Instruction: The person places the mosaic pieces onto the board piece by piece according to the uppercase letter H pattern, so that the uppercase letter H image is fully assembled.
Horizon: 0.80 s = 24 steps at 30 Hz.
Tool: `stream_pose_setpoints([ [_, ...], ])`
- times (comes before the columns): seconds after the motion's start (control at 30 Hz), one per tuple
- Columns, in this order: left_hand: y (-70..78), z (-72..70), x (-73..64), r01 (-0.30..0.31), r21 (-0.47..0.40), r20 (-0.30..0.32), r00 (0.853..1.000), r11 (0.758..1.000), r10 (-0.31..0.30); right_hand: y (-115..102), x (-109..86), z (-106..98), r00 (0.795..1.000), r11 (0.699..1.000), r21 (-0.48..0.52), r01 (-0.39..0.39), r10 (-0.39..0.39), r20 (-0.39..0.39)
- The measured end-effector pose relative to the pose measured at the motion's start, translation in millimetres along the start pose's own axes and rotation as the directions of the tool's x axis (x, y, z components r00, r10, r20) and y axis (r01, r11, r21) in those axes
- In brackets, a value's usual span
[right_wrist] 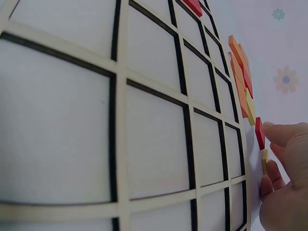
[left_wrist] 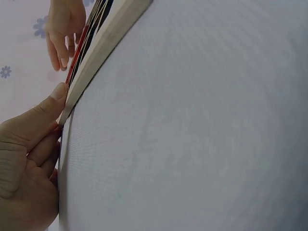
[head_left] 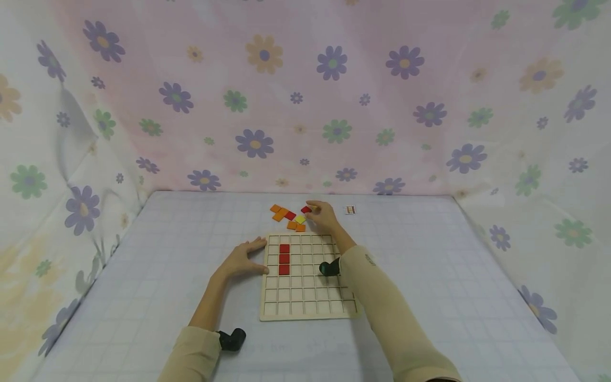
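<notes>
A wooden grid board [head_left: 305,318] lies flat on the table, with several red square tiles [head_left: 284,259] stacked in one column of its cells. My left hand [head_left: 244,259] rests at the board's left edge, thumb and fingers spread apart; the left wrist view has the thumb [left_wrist: 58,92] against the rim. Beyond the board's far edge, my right hand [head_left: 324,216] reaches over a loose red tile [head_left: 306,210]. Its thumb tip touches or nearly touches that red tile [right_wrist: 260,133], while the other fingers are apart from the thumb, near a yellow tile [right_wrist: 264,161].
Left of the right hand lie loose orange tiles [head_left: 280,214], another red tile [head_left: 290,216] and a yellow tile [head_left: 299,219]. A small printed card [head_left: 350,210] sits to the right. Flowered cloth [head_left: 296,143] hangs behind the table [head_left: 458,276].
</notes>
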<state>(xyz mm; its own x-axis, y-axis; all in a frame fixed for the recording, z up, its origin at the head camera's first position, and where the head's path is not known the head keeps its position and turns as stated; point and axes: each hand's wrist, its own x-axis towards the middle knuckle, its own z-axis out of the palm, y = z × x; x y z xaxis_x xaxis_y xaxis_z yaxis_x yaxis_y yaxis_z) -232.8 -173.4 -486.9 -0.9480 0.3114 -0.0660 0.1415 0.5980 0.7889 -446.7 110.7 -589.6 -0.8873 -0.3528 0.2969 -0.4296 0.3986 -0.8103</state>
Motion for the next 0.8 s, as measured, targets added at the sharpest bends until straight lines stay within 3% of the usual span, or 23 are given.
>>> stream_pose_setpoints([
  [0.07, -0.6, -0.2, 0.2, -0.008, -0.004, 0.002, 1.000, 1.000, 0.008, 1.5, -1.2, 0.5, 1.000, 0.999, -0.035, 0.000, 0.000, -0.004],
  [0.1, -0.9, -0.2, 0.3, -0.012, -0.005, 0.004, 1.000, 1.000, 0.012, -17.6, -7.1, -3.0, 1.000, 0.999, -0.048, -0.022, 0.023, 0.011],
  [0.13, -1.4, -0.2, 0.3, -0.014, -0.007, 0.005, 1.000, 1.000, 0.014, -7.4, -4.2, -2.8, 0.999, 0.999, -0.044, -0.021, 0.022, 0.026],
  [0.17, -1.7, -0.1, 0.4, -0.015, -0.009, 0.007, 1.000, 1.000, 0.015, -13.5, -5.1, -4.4, 0.998, 0.998, -0.047, -0.052, 0.054, 0.043],
  [0.27, -2.2, 0.1, 0.7, -0.014, -0.002, 0.009, 1.000, 1.000, 0.014, 0.8, -2.2, -0.9, 0.999, 0.998, -0.057, -0.038, 0.040, 0.034],
  [0.3, -2.2, 0.2, 0.7, -0.014, 0.004, 0.009, 1.000, 1.000, 0.014, 15.8, 2.5, 3.0, 0.999, 0.998, -0.057, -0.037, 0.039, 0.025],
  [0.33, -2.2, 0.1, 0.7, -0.010, 0.006, 0.009, 1.000, 1.000, 0.010, 45.8, 11.2, 10.2, 1.000, 0.997, -0.074, -0.026, 0.026, 0.001],
  [0.37, -2.1, -0.1, 0.5, -0.009, 0.011, 0.008, 1.000, 1.000, 0.009, 48.8, 11.9, 14.8, 0.999, 0.994, -0.108, -0.035, 0.032, -0.029],
  [0.43, -2.4, -0.3, 0.6, -0.011, 0.018, 0.004, 1.000, 1.000, 0.011, 93.9, 23.7, 30.3, 0.995, 0.987, -0.163, 0.002, -0.019, -0.099],
  [0.6, -2.5, -0.6, 0.7, -0.017, 0.010, -0.002, 1.000, 1.000, 0.017, 166.4, 48.6, 58.4, 0.982, 0.972, -0.232, -0.025, -0.020, -0.186],
  [0.73, -0.5, 0.3, -0.4, -0.002, -0.005, -0.001, 1.000, 1.000, 0.002, 195.6, 59.1, 68.0, 0.971, 0.972, -0.226, -0.055, 0.000, -0.239],
  [0.8, 0.5, 1.0, -0.6, 0.001, -0.011, 0.001, 1.000, 1.000, -0.001, 191.1, 57.2, 66.7, 0.964, 0.972, -0.227, -0.054, -0.008, -0.265],
])
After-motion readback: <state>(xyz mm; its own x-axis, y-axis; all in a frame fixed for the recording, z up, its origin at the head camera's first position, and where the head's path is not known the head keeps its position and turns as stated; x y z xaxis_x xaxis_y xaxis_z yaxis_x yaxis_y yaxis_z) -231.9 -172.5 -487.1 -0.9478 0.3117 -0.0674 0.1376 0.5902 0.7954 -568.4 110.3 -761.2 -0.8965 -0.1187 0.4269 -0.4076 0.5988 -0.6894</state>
